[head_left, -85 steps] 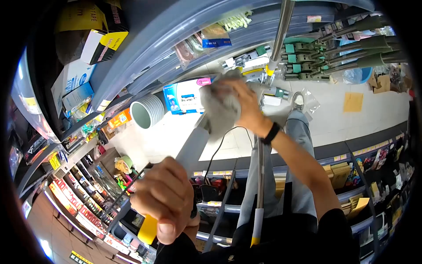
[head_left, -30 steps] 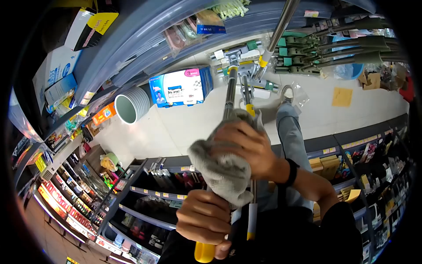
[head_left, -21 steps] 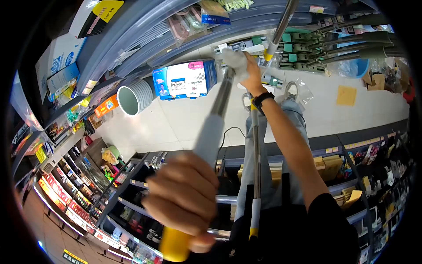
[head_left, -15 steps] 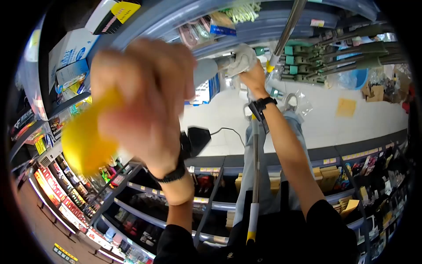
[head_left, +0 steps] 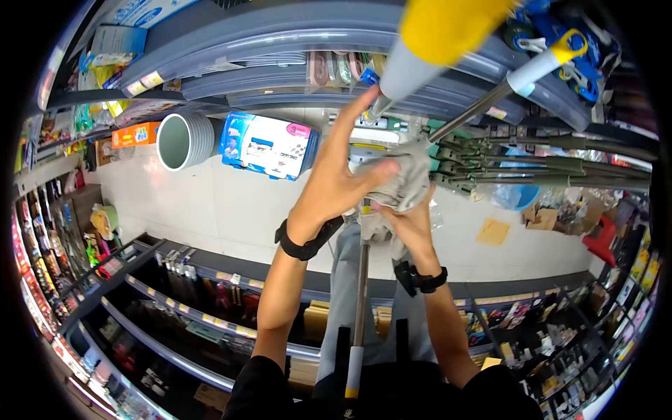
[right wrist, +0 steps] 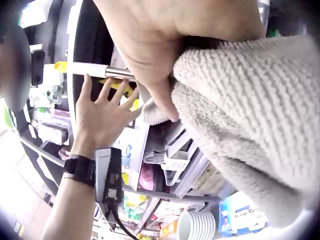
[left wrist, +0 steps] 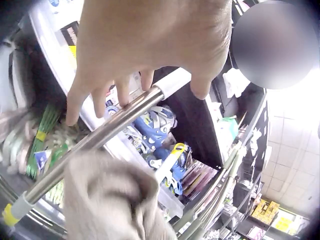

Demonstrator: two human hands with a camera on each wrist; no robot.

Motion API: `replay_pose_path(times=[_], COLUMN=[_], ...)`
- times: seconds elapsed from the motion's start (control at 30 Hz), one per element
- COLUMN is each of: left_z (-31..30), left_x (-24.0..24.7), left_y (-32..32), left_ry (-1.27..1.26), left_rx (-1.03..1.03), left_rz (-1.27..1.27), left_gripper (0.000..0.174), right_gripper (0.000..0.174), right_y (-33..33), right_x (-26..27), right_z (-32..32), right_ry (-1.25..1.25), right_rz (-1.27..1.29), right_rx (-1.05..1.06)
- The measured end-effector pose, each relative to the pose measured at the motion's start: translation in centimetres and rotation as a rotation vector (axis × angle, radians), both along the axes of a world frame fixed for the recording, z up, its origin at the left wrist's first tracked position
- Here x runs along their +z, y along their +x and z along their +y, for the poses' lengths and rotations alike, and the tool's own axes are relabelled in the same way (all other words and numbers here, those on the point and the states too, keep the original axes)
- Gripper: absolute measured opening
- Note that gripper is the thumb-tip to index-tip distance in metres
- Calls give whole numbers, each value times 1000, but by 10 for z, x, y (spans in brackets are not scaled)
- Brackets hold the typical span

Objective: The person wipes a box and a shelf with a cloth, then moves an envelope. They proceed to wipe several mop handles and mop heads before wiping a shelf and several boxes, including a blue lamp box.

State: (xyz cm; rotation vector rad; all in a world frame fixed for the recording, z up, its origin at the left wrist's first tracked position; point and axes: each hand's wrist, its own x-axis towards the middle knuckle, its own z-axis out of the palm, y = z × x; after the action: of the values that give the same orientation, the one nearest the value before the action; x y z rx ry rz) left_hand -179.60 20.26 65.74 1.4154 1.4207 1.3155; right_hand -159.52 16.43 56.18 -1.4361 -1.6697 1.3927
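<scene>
My left hand (head_left: 329, 183) is open, fingers spread, beside a metal pole with a grey grip (head_left: 413, 70) and a yellow end cap (head_left: 451, 24). In the left wrist view the straight fingers reach over the metal pole (left wrist: 115, 120). My right hand (head_left: 414, 227) holds a bunched grey cloth (head_left: 406, 178) just below the left thumb. The right wrist view shows the right thumb against the ribbed cloth (right wrist: 240, 110), and the left hand (right wrist: 102, 117) spread near the pole's white-grey grip (right wrist: 92, 69). Where the cloth meets the pole is hidden.
A second pole with a yellow hanging loop (head_left: 568, 46) leans at the right, and another pole (head_left: 362, 301) stands between the legs. A blue-and-white box (head_left: 266, 147) and stacked pale buckets (head_left: 183, 142) stand on the floor. Shelves (head_left: 210, 308) run along both sides of the aisle.
The left hand gripped the pole's handle and raised it away from the body; now it has let go with fingers spread. The right hand keeps the cloth. The head view has turned.
</scene>
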Motion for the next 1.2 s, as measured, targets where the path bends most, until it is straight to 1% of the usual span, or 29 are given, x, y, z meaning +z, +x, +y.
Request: replay_pose_path(times=[0.03, 0.07, 0.1, 0.17, 0.2, 0.23, 0.3, 0.33, 0.37, 0.43, 0.47, 0.5, 0.53, 0.57, 0.6, 0.63, 0.7, 0.77, 0.8, 0.87, 0.93, 0.97, 1.0, 1.03, 1.07, 1.1, 1.13, 1.17, 1.2], left_z=[-4, -6, -8, -10, -11, -11, -11, -10, -10, -4, -4, -2, 7, 15, 19, 19, 20, 8, -1, -16, -16, -12, -11, 22, 18, 21, 23, 24, 24], left_x=[-6, -11, -18, -27, -20, -22, -30, -26, -24, -24, -27, -25, -21, -18, -18, -18, -21, -25, -26, -19, 7, 18, 24, 21, 39, 52, 56, 44, 28], left_y=[3, 5, 6, 3, -2, -11, -30, -29, -30, -39, -43, -41, -41, -40, -38, -38, -44, -57, -64, -61, -68, -62, -39, -26, -7, 21, 40, 53, 59], left_ry=[-21, -43, -30, -57, -101, -91, -105, -133, -130, 36, 55, 53, 155, 253, 260, 261, 234, 242, 244, 217, 318, 324, 253, 804, 751, 724, 735, 722, 712], left_rx=[-29, -58, -38, 63, 150, 163, 293, 381, 395, 616, 589, 604, 584, 554, 555, 560, 570, 598, 636, 683, 602, 510, 420, 387, 216, 207, 316, 290, 261], left_rz=[-3, -7, -20, 151, -109, -123, -372, -649, -666, -801, -902, -927, -817, -702, -602, -611, -680, -684, -741, -818, -893, -877, -909, -528, -528, -558, -559, -512, -479], left_gripper=[92, 95, 95, 97, 78, 78, 54, 41, 41, 40, 41, 41, 42, 43, 44, 44, 44, 47, 50, 53, 61, 64, 64, 64, 65, 67, 67, 70, 68], right_gripper=[81, 90, 90, 90, 89, 89, 88, 88, 88, 71, 71, 68, 57, 56, 67, 67, 26, 17, 22, 52, 72, 73, 66, 55, 48, 43, 41, 39, 39], right_y=[-13, -35, -49, -69, -70, -68, -49, -27, -10, 17, 16, 25, -24, -64, -79, -108, -149, -151, -145, -111, -96, -97, -73, -71, -77, -65, -58, -52, -34], right_x=[20, 43, 46, 51, 65, 79, 112, 130, 149, 168, 190, 205, 226, 236, 230, 229, 206, 201, 203, 201, 224, 235, 249, 259, 262, 265, 263, 260, 265], right_z=[10, 21, 31, 45, 50, 55, 66, 72, 75, 80, 93, 114, 119, 134, 171, 183, 224, 230, 226, 221, 181, 162, 163, 160, 142, 129, 120, 113, 110], right_ry=[195, -212, -201, 69, 9, 16, -99, -93, -83, 413, 618, 664, 858, 803, 804, 785, 381, 386, 325, 132, 386, 496, 377, 239, 137, 180, 681, 1142, 784], right_rz=[-235, 131, 115, 50, 209, 196, 395, 231, 67, 119, 112, 200, 145, 193, 140, -160, 603, 692, 667, 807, 577, 582, 686, 773, 739, 660, 312, -77, 233], right_rx=[181, 3, 22, 246, 244, 259, 505, 473, 439, 84, 130, 171, 183, -99, -42, -17, 41, 106, 203, 442, 247, 6, 240, 534, 605, 481, 9, -469, -63])
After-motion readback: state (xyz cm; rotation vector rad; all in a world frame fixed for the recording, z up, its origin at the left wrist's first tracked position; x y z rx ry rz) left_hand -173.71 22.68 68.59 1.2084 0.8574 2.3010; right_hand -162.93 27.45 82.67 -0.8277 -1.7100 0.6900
